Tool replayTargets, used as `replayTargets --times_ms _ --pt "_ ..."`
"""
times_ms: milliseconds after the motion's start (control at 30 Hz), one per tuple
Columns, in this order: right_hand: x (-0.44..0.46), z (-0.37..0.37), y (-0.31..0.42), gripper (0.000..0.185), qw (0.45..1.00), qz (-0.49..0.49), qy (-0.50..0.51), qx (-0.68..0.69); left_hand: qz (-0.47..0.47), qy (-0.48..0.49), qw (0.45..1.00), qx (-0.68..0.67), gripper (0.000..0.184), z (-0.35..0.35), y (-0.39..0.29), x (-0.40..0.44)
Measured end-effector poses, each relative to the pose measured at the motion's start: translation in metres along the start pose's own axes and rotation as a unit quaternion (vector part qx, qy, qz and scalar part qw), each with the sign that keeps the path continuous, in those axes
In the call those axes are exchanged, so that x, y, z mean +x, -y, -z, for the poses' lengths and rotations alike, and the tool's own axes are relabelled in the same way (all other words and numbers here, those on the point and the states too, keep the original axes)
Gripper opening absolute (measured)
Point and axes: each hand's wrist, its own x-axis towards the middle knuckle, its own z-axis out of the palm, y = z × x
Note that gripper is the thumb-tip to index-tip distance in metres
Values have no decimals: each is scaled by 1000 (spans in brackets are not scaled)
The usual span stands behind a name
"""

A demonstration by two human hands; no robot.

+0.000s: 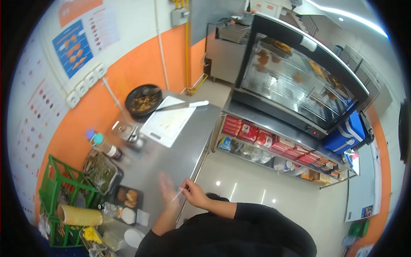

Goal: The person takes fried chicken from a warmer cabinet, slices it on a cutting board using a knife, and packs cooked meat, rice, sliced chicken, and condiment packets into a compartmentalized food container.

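Observation:
Over the front edge of the metal table, my left hand (168, 192) is raised with its fingers stretched out, smeared by motion. Beside it, my right hand (195, 195) pinches a thin pale strip (177, 194), whose lower end reaches the left palm. What the strip is made of is too small to tell. Left of the hands sits a black tray (139, 201) with brown food pieces. Farther up the table lies a white cutting board (169, 122), with a knife (182, 105) resting across its upper part.
A dark pan (144, 101) of chopped food stands against the wall. Bottles (112, 150), a glass jar (128, 132), a foil tray of leaves (99, 171), a green crate (64, 184) and a film roll (80, 215) crowd the left. A glass display case (295, 77) stands at the right.

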Motion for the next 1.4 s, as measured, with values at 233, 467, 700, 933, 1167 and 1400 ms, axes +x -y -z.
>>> replayTargets --times_ms 233,467,700,933,1167,1400 --pt "38 116 -73 14 993 11 -118 25 168 251 952 -56 56 -129 46 12" --pt "81 220 -85 14 990 11 -127 59 190 303 934 21 54 -206 -48 -19" --pt "115 392 -27 35 981 30 187 34 195 91 977 1 24 -141 -43 -46" --pt "140 612 -25 50 733 187 -619 -211 206 -24 974 86 19 -104 -23 -47" --pt "141 645 -29 61 786 212 -542 -207 174 -17 985 -6 31 -132 -21 -31" --pt "98 695 -30 62 750 233 -592 -183 150 2 988 31 32 -150 -44 -29"
